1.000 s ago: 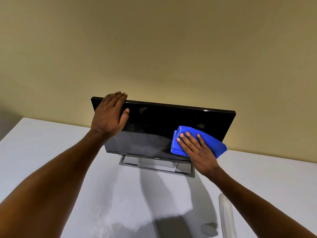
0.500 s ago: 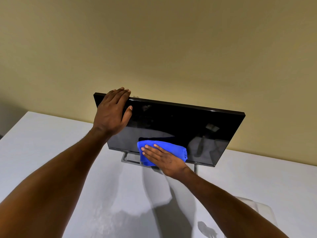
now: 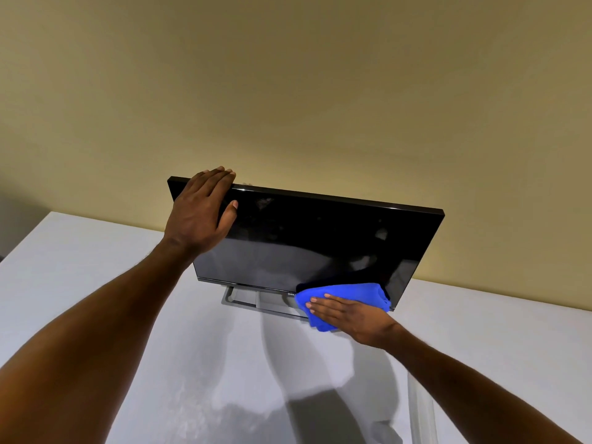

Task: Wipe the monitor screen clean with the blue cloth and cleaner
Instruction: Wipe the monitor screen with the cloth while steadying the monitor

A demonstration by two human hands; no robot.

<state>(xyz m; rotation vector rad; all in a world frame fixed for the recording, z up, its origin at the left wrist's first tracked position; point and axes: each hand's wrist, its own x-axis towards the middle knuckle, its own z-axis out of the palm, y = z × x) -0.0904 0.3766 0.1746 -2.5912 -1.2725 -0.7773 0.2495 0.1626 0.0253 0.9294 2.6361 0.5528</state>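
Note:
A black monitor (image 3: 320,238) with a dark screen stands on a grey stand (image 3: 243,298), tilted back towards the wall. My left hand (image 3: 200,213) lies flat on its upper left corner, fingertips reaching the top edge and thumb on the glass. A folded blue cloth (image 3: 352,291) sits against the lower right part of the screen, over the bottom bezel. My right hand (image 3: 349,315) presses on the cloth with straight fingers pointing left. Part of the cloth hangs below the monitor's bottom edge.
The monitor stands on a white table (image 3: 96,267) close to a beige wall (image 3: 288,91). A translucent pale object (image 3: 419,411) lies on the table at the lower right, partly behind my right forearm; what it is cannot be told.
My right hand slid the cloth from the screen's right part down and left to the bottom middle, then back right to the lower right corner. My left hand stayed on the top left corner.

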